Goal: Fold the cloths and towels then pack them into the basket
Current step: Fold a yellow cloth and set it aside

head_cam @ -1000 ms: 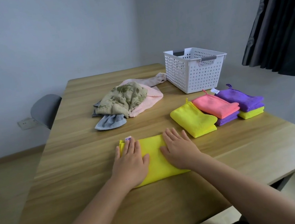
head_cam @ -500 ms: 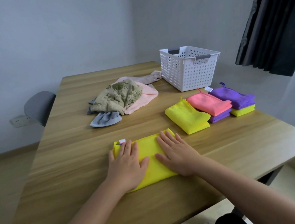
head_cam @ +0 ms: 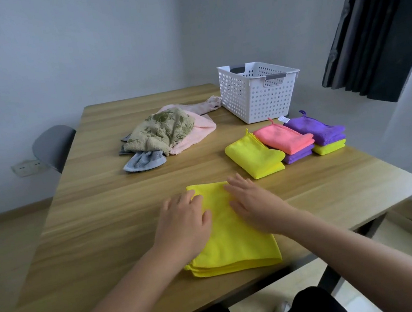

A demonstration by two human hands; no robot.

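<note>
Head view: the yellow cloth lies on the worktop near its front edge, doubled into an oblong with several layers showing at its near end. The left grip sits on the cloth's left side, fingers bent over that edge and thumb on top, so it appears to pinch the fold. The right grip lies flat and spread on the far right part, fingers straight, pressing down. Ahead and to the right of the right grip, apart from it, a row of folded cloths sits in small stacks, and beyond them stands the white basket, with no cloth showing above its rim. Well ahead of the left grip, a heap of unfolded towels waits. The step in hand looks like the folding of this one cloth, with packing not yet begun. The oblong seems longer than the finished pieces, so the next move probably calls for one more fold. The layers must be kept square so that they do not slide before the cloth joins the row.
</note>
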